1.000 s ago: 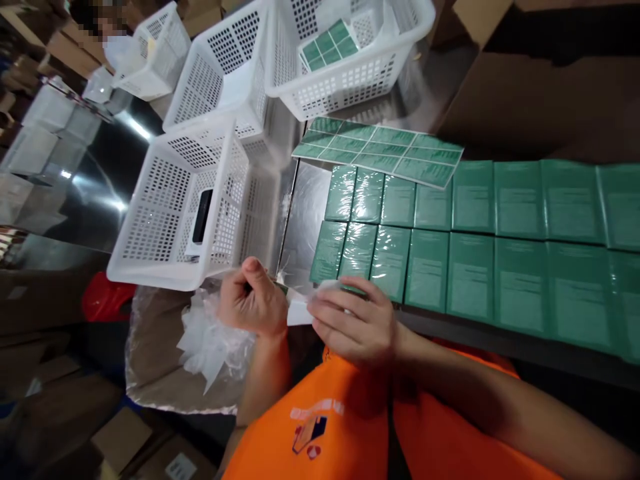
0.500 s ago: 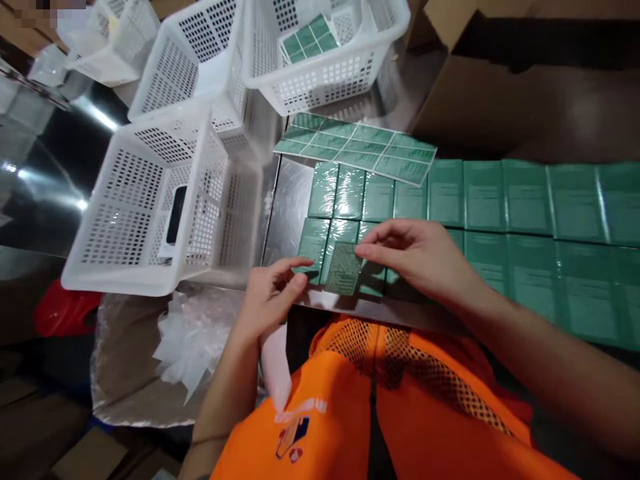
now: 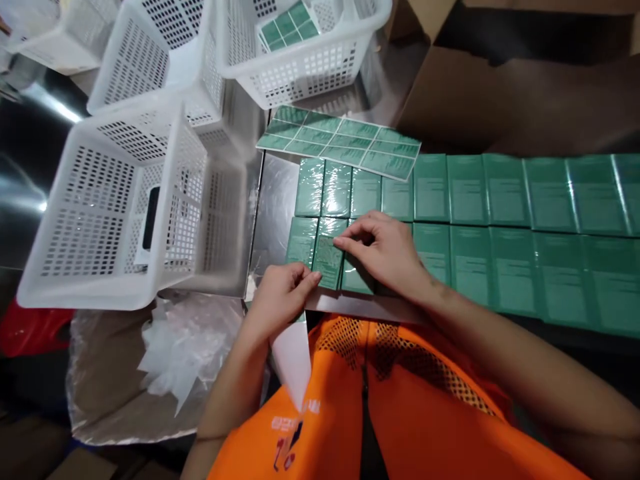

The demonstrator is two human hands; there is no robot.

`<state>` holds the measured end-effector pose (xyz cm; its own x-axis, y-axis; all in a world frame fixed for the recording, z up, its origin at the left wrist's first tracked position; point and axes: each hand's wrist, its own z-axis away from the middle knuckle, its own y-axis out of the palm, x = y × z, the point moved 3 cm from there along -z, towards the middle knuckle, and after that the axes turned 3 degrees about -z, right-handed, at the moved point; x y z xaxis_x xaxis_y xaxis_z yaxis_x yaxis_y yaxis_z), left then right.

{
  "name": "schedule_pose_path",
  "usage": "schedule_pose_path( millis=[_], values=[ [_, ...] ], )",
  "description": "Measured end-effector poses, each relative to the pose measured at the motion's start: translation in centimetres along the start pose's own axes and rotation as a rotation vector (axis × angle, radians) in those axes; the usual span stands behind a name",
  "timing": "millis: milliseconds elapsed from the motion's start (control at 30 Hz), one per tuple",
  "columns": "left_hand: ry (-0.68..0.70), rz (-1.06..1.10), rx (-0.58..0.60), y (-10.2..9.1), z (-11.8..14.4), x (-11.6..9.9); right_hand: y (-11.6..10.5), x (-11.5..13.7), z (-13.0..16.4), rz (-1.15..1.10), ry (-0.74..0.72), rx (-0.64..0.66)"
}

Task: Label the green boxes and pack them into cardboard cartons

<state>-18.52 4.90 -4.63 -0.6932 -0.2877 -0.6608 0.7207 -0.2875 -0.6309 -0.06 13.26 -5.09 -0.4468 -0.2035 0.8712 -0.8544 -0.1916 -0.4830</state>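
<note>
My right hand (image 3: 387, 253) pinches the upper right corner of a green sticker (image 3: 329, 263), which lies over the second shrink-wrapped green box in the near row. Thumb and finger of my left hand (image 3: 280, 297) are closed at the sticker's lower left edge. From under that hand hangs a sticker sheet (image 3: 294, 360), its white backing showing; how the palm holds it is hidden. Two rows of wrapped green boxes (image 3: 430, 187) run off to the right. Across the far row lies another sheet of green stickers (image 3: 345, 140).
White perforated baskets (image 3: 165, 247) stand at the left and back; one holds a dark flat object (image 3: 151, 217), another holds green sticker sheets (image 3: 287, 30). Below them is a plastic-lined container with crumpled white scraps (image 3: 175, 353). An open cardboard box (image 3: 450, 93) is at the back right.
My right hand has brought the sticker down onto the second box. The left hand has moved right to the sticker's edge, its fingers closing. The whole view has shifted a little.
</note>
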Motion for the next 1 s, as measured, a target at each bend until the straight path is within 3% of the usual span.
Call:
schedule_pose_path(
  millis=[533,700,767,833,933,1000],
  values=[
    [-0.082,-0.281,0.024,0.1,-1.0,-1.4,1.3,-0.2,0.5,0.226,-0.035,-0.014],
    [-0.077,-0.519,0.021,-0.2,-0.9,-2.1,1.1,-0.3,0.0,0.282,0.002,-0.108],
    [-0.087,-0.512,-0.025,-0.6,-0.3,-1.7,0.6,-0.3,0.0,0.213,0.023,-0.116],
    [-0.11,-0.393,-0.197,-1.5,0.4,-1.1,0.2,0.2,0.8,0.058,0.019,-0.091],
    [-0.123,-0.124,-0.717,-3.3,1.8,-1.0,0.3,2.2,3.4,-0.221,-0.014,-0.041],
    [-0.075,0.026,-1.052,-4.0,2.6,-1.5,1.3,3.8,5.3,-0.297,-0.066,0.076]
  ],
)
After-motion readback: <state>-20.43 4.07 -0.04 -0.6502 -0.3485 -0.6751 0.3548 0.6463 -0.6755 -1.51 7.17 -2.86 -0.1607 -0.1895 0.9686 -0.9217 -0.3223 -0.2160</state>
